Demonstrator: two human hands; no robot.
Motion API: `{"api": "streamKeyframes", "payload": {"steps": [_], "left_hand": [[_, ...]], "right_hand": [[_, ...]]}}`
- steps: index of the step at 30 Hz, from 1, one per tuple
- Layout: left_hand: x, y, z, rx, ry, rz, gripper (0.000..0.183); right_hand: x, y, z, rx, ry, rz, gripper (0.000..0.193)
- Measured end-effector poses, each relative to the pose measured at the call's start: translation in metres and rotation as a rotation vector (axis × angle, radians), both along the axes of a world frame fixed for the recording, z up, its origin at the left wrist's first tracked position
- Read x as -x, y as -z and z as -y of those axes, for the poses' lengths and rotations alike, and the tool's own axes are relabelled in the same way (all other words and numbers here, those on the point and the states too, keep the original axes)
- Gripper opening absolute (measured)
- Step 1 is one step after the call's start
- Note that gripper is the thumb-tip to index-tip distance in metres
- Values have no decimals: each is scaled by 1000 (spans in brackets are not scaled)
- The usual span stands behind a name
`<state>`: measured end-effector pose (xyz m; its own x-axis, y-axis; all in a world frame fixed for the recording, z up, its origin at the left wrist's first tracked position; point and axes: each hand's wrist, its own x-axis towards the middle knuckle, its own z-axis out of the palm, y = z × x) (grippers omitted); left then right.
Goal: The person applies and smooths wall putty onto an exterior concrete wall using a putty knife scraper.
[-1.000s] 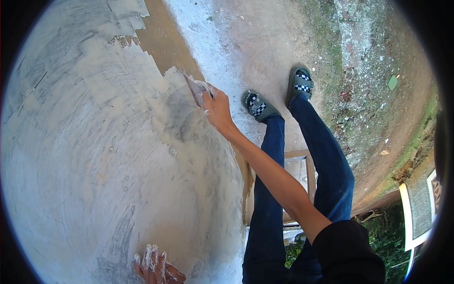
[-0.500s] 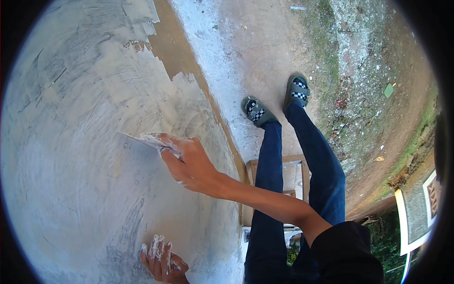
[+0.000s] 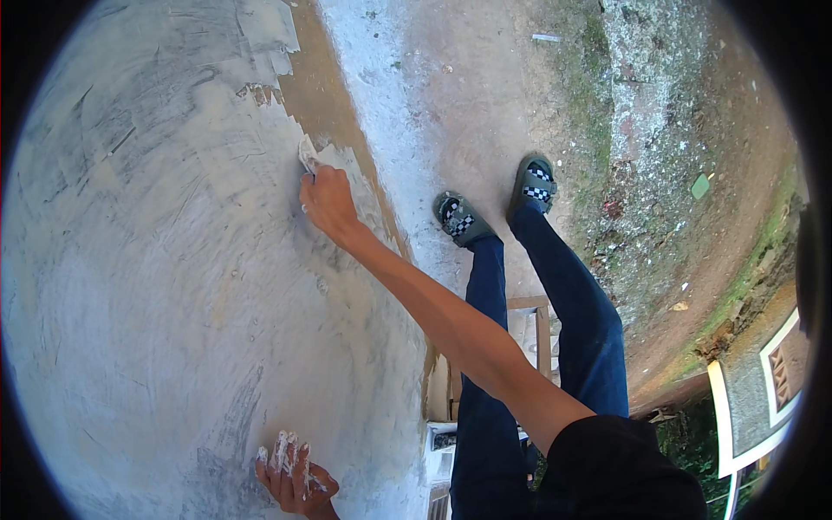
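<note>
A putty knife [image 3: 308, 154] is gripped in my right hand [image 3: 329, 201]. Its blade lies at the ragged edge where pale putty meets a brown band [image 3: 322, 95] along the base of the wall [image 3: 173, 260]. Bits of white putty cling to that hand. Lower down, my left hand [image 3: 297, 477] is in front of the wall with its fingers curled and coated in thick white putty. Whatever it holds, if anything, is hidden.
A whitish concrete strip [image 3: 381, 104] runs along the wall's foot. My feet in green sandals [image 3: 464, 221] stand on the paving. Behind my legs is a wooden frame [image 3: 543, 338]. Mossy ground [image 3: 598, 113] with a green leaf [image 3: 700, 185] spreads to the right.
My right hand has swept the putty knife up and to the right, from the middle of the wall to the brown band. The left hand has barely moved.
</note>
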<state>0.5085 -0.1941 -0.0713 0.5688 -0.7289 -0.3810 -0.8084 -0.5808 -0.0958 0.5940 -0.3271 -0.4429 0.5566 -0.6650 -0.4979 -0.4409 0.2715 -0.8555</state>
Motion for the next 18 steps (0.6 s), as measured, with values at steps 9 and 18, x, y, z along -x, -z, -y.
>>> {"api": "streamKeyframes", "payload": {"steps": [9, 18], "left_hand": [[-2, -6, -4, 33, -49, -11, 21], [0, 7, 7, 48, -72, -91, 21]], "right_hand": [[55, -46, 72, -305, 145, 145, 26], [53, 42, 5, -181, -95, -103, 29]]}}
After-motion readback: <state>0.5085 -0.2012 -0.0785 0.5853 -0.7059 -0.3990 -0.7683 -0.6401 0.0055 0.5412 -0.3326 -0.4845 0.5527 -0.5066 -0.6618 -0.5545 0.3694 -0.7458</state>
